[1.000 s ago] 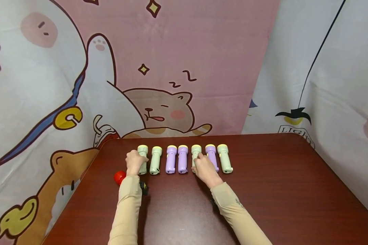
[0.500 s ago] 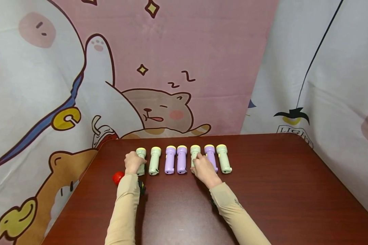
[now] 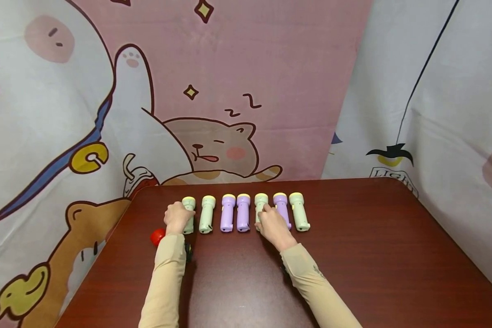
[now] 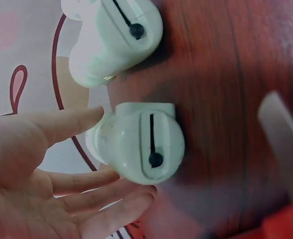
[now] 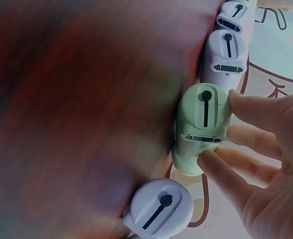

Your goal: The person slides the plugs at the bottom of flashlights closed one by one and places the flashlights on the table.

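Several flashlights lie side by side in a row on the brown table (image 3: 238,282), their yellow-rimmed heads toward the back wall. At the left end, my left hand (image 3: 178,217) holds a pale green flashlight (image 3: 189,202), thumb on one side and fingers on the other; its tail end shows a black slot in the left wrist view. My right hand (image 3: 273,226) pinches another pale green flashlight (image 5: 206,112), right of the middle, between thumb and fingers. That hand partly covers the purple flashlight (image 3: 280,202) beside it.
Between the hands lie a green flashlight (image 3: 207,215) and two purple flashlights (image 3: 227,215). One more green flashlight (image 3: 299,214) ends the row at the right. A round red object (image 3: 157,237) is by my left wrist. A cartoon-printed cloth (image 3: 303,91) hangs behind the table.
My left hand has shifted slightly left and nearer with its green flashlight. My right hand and the rest of the row stay in place.
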`<state>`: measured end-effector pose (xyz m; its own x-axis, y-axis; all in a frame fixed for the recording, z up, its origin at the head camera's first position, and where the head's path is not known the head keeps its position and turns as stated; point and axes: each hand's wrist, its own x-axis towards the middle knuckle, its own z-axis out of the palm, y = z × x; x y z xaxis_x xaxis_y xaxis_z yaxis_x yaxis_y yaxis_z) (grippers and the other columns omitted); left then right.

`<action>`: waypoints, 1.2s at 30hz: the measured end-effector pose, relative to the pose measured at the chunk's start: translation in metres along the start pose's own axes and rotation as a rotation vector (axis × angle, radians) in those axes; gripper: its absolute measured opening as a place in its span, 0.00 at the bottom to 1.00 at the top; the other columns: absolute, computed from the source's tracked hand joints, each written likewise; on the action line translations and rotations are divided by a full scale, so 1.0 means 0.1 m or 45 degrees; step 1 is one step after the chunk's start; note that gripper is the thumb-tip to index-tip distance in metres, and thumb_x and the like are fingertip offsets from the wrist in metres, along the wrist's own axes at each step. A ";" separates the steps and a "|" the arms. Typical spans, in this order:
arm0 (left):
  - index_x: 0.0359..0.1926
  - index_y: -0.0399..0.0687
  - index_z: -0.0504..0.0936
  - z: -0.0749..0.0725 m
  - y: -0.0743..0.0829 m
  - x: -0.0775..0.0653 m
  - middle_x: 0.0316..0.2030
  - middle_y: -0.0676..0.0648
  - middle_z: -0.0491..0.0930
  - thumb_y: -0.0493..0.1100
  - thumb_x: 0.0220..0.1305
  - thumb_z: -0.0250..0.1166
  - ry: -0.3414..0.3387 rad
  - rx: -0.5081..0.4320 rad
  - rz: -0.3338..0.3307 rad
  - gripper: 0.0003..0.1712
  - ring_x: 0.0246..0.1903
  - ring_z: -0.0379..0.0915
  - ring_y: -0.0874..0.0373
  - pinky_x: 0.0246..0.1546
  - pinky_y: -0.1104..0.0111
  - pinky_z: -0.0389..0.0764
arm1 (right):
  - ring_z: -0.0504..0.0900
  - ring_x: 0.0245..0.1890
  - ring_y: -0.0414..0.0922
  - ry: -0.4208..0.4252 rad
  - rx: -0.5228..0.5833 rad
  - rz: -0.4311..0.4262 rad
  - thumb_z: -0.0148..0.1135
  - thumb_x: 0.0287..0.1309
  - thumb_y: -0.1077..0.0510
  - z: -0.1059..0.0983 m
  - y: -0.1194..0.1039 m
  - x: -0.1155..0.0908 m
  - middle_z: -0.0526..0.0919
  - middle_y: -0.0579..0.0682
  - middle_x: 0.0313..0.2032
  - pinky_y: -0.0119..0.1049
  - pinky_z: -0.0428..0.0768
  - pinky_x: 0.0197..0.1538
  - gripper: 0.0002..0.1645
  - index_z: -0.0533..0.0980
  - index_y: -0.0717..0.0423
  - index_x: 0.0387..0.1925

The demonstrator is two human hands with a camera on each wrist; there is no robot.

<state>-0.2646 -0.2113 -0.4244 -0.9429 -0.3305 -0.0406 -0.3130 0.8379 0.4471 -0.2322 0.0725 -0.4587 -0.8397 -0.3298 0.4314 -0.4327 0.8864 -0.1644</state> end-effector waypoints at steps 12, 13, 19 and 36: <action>0.21 0.36 0.75 -0.13 0.01 -0.23 0.34 0.27 0.80 0.39 0.51 0.53 0.150 0.037 -0.003 0.10 0.35 0.78 0.32 0.31 0.45 0.76 | 0.77 0.28 0.55 0.015 -0.002 0.000 0.74 0.42 0.58 -0.01 0.02 0.01 0.75 0.55 0.30 0.44 0.79 0.33 0.10 0.81 0.60 0.24; 0.21 0.36 0.75 -0.14 0.00 -0.26 0.35 0.27 0.80 0.39 0.51 0.53 0.154 0.037 -0.010 0.10 0.35 0.78 0.31 0.31 0.45 0.77 | 0.77 0.28 0.55 0.014 0.002 0.000 0.74 0.42 0.58 -0.01 0.03 0.01 0.75 0.55 0.30 0.44 0.78 0.33 0.10 0.81 0.60 0.24; 0.29 0.30 0.80 -0.20 -0.05 -0.49 0.39 0.24 0.79 0.39 0.52 0.54 0.153 0.031 -0.094 0.14 0.37 0.77 0.29 0.31 0.44 0.77 | 0.77 0.28 0.55 0.012 0.020 -0.009 0.74 0.42 0.58 -0.01 0.02 0.00 0.75 0.54 0.29 0.44 0.78 0.33 0.11 0.81 0.60 0.24; 0.48 0.18 0.72 -0.23 -0.33 -0.71 0.47 0.21 0.73 0.46 0.55 0.57 0.035 -0.014 -0.411 0.32 0.47 0.73 0.28 0.40 0.46 0.77 | 0.77 0.28 0.55 -0.031 0.069 -0.003 0.74 0.43 0.56 -0.03 0.03 0.01 0.74 0.54 0.29 0.44 0.78 0.33 0.11 0.81 0.59 0.24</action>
<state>-0.1848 -0.2258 -0.4156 -0.7918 -0.5899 -0.1582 -0.5939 0.6832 0.4248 -0.2331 0.0758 -0.4559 -0.8461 -0.3400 0.4104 -0.4511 0.8670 -0.2116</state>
